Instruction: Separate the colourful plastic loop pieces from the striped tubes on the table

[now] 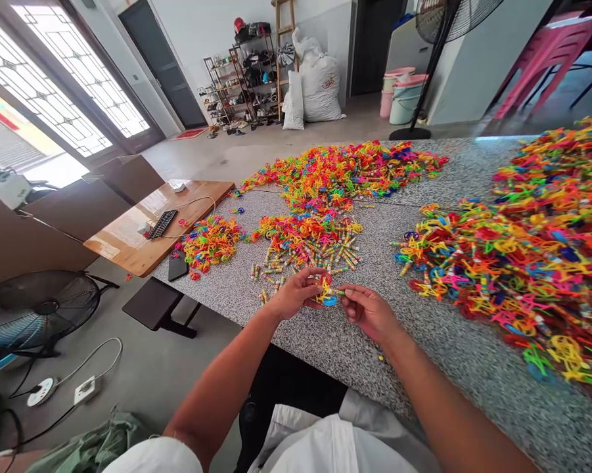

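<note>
Close to the table's front edge, my left hand (296, 293) pinches small bright plastic ring-shaped pieces (329, 300) in red, yellow and blue. Facing it, my right hand (368, 309) has thumb and fingers closed on the end of a short, slim printed tube (338, 292). The tube's other end meets the plastic pieces between my hands; whether it is fixed to them I cannot tell. Just beyond my left hand lie many similar printed tubes (332, 255), loose on the speckled stone table (320, 341).
A long heap of coloured plastic pieces (320, 177) spreads across the back, a smaller heap (211, 243) at left, and a large heap (546, 256) at right. A phone (178, 265) lies by the left edge. A wooden board (197, 197) and floor fan (44, 309) are further left.
</note>
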Action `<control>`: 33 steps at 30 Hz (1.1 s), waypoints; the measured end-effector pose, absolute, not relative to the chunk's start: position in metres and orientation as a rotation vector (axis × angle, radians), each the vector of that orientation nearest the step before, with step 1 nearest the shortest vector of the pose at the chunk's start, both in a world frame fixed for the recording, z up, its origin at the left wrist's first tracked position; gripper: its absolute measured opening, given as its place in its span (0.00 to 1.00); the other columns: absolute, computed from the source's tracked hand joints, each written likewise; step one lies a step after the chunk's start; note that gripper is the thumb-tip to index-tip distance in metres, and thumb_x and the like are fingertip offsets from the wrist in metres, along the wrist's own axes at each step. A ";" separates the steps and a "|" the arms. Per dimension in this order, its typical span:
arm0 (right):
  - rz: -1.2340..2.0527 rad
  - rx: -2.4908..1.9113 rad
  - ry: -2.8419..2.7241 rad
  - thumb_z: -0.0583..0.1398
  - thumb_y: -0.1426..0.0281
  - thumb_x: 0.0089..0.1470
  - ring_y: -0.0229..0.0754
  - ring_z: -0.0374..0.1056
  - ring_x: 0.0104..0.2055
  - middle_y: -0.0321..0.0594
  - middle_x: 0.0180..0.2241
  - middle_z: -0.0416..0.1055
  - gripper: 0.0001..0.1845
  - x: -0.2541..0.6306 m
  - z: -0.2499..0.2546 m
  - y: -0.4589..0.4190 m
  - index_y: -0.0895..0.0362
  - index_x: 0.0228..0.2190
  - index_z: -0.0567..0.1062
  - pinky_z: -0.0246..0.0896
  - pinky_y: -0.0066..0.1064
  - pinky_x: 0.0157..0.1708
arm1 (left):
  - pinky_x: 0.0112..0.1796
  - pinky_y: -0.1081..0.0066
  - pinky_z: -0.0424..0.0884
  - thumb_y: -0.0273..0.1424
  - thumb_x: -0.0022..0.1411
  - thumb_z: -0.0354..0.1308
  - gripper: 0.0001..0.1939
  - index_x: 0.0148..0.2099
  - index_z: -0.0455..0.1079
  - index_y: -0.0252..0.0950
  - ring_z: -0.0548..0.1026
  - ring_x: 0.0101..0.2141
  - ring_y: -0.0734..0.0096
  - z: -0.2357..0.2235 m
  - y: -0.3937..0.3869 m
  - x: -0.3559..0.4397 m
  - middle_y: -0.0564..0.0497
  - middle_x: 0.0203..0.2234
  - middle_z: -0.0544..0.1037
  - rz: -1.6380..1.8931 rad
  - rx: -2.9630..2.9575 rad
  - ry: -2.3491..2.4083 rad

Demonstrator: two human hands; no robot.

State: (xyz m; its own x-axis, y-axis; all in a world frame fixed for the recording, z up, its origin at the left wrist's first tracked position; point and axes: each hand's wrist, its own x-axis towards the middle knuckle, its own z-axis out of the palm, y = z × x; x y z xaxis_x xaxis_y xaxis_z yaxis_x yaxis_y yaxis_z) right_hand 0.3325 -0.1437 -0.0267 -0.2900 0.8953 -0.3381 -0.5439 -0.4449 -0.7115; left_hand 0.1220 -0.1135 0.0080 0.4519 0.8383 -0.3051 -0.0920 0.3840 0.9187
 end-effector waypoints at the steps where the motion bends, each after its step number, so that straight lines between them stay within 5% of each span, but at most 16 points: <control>1: 1.871 -0.905 -0.596 0.73 0.63 0.42 0.31 0.60 0.19 0.33 0.23 0.71 0.18 0.332 -0.027 -0.144 0.58 0.35 0.81 0.57 0.24 0.16 | 0.35 0.68 0.78 0.38 0.54 0.71 0.32 0.59 0.67 0.39 0.75 0.32 0.74 0.009 -0.114 0.123 0.54 0.34 0.73 0.708 1.024 0.927; 6: 1.745 -0.947 -0.823 0.70 0.58 0.48 0.35 0.64 0.22 0.34 0.25 0.72 0.19 0.333 -0.027 -0.149 0.57 0.37 0.80 0.63 0.27 0.20 | 0.34 0.68 0.79 0.34 0.57 0.67 0.28 0.58 0.66 0.38 0.71 0.28 0.78 0.014 -0.119 0.128 0.57 0.29 0.68 0.730 1.154 1.028; 12: 1.224 -1.148 -1.367 0.60 0.57 0.61 0.38 0.68 0.25 0.35 0.27 0.73 0.16 0.336 -0.014 -0.160 0.54 0.44 0.78 0.67 0.31 0.28 | 0.31 0.71 0.77 0.29 0.60 0.61 0.25 0.60 0.65 0.36 0.71 0.30 0.76 0.009 -0.125 0.140 0.54 0.31 0.70 0.789 1.243 1.151; 26: 1.523 -1.009 -0.974 0.66 0.56 0.54 0.38 0.66 0.24 0.36 0.27 0.72 0.18 0.346 -0.019 -0.164 0.56 0.40 0.79 0.68 0.32 0.23 | 0.39 0.69 0.73 0.33 0.51 0.72 0.40 0.65 0.65 0.40 0.72 0.32 0.77 0.023 -0.128 0.142 0.58 0.29 0.67 0.699 0.921 0.928; 33: 1.171 -1.191 -1.356 0.62 0.57 0.60 0.41 0.69 0.25 0.37 0.26 0.74 0.14 0.353 -0.006 -0.181 0.51 0.42 0.80 0.67 0.34 0.30 | 0.35 0.72 0.71 0.32 0.55 0.67 0.38 0.67 0.62 0.39 0.70 0.29 0.77 0.010 -0.144 0.158 0.57 0.28 0.68 0.795 1.049 1.066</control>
